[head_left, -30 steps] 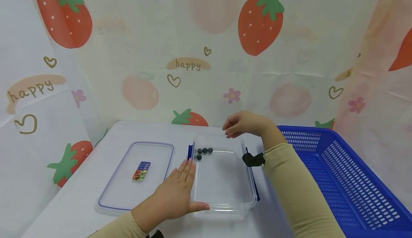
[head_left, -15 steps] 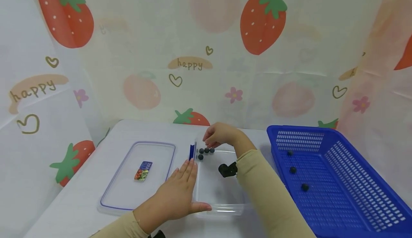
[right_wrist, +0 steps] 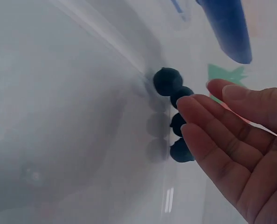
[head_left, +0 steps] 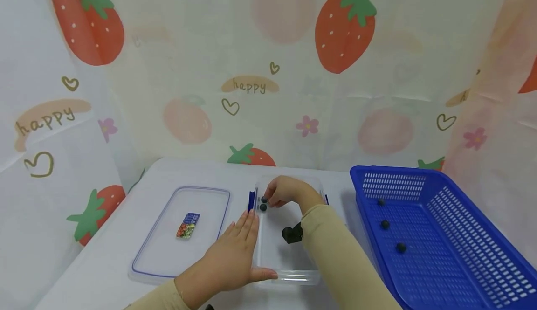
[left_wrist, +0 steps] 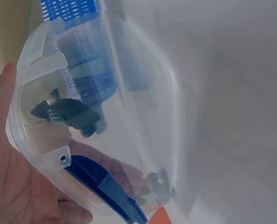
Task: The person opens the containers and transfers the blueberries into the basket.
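Observation:
Dark round balls [head_left: 263,207] lie at the back left of the clear plastic box [head_left: 274,249]. The left hand [head_left: 228,256] rests along the box's left side, fingers straight and thumb on the near rim; in the left wrist view this hand [left_wrist: 22,186] touches the box beside a blue clasp [left_wrist: 106,189]. Inside the box, the right hand [head_left: 293,192] is at the balls and hides some. In the right wrist view several balls [right_wrist: 168,81] stand in a line, and the right hand [right_wrist: 245,154] has loosely bent fingers in front of them, thumb apart, no ball visibly held.
On the right stands a blue basket [head_left: 423,235] with three dark balls [head_left: 385,224] visible in it. A clear lid with a blue-edged seal [head_left: 153,226] lies on the left, with a colourful label [head_left: 188,226]. Behind the table [head_left: 201,172] hangs a strawberry-patterned sheet [head_left: 289,100].
The right hand has moved left and down from above the box's back edge to the balls inside. Basket balls have come into view beside the sleeve. The left hand has stayed at the box's side.

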Available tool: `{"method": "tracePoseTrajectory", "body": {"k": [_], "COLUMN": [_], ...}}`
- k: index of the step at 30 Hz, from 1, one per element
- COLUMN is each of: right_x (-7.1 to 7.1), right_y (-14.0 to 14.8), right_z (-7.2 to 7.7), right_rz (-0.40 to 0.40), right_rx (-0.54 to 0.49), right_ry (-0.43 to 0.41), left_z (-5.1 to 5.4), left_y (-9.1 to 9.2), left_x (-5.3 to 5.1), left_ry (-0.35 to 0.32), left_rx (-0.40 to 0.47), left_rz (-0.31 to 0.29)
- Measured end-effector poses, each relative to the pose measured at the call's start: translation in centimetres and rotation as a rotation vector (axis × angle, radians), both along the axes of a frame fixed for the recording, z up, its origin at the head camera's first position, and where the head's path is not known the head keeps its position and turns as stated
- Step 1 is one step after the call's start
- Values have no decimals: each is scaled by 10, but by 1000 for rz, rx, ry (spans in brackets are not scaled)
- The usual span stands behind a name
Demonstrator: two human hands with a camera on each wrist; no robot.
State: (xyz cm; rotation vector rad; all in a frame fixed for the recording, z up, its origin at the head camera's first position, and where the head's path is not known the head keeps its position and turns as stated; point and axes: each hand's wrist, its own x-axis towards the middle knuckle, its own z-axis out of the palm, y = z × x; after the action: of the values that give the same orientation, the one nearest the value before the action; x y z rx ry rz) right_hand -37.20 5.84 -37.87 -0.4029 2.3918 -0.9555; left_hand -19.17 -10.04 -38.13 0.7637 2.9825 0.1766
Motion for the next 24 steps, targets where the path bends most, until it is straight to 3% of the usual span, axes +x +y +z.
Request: {"method": "tracePoseTrajectory", "body": {"k": [14, 24], "right_x": [7, 8], "right_y": [-7, -7], "right_z": [-11, -14], "right_rz": [36, 59], "right_rx": [113, 53], "right_ry": [41, -7], "left_z": [2, 2], "left_y": [1, 2], "left_x": [0, 1], "left_ry": [-3, -9], "left_rx": [2, 10], "left_rz": [-3, -2]}}
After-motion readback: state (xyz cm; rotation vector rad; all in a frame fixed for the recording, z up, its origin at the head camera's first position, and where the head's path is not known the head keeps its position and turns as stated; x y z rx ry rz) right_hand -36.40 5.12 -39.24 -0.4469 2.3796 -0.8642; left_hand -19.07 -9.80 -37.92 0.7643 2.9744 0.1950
